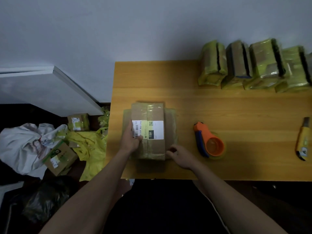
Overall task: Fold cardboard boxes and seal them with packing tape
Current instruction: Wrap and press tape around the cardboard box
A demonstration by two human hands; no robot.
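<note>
A taped brown cardboard box [156, 114] with a white shipping label lies near the left front of the wooden table [219, 105], resting on a flattened piece of cardboard [170, 122]. My left hand [130, 139] grips the box's left side, thumb on the label. My right hand [179, 155] touches the box's lower right corner with curled fingers. An orange and blue tape dispenser [209, 141] lies on the table just right of my right hand.
A yellow utility knife [303, 139] lies at the table's right edge. Several boxes wrapped in yellow-green tape [253, 65] stand in a row at the back right. On the floor at left lie small boxes [78, 122], a white bag [25, 146] and yellow plastic [89, 149].
</note>
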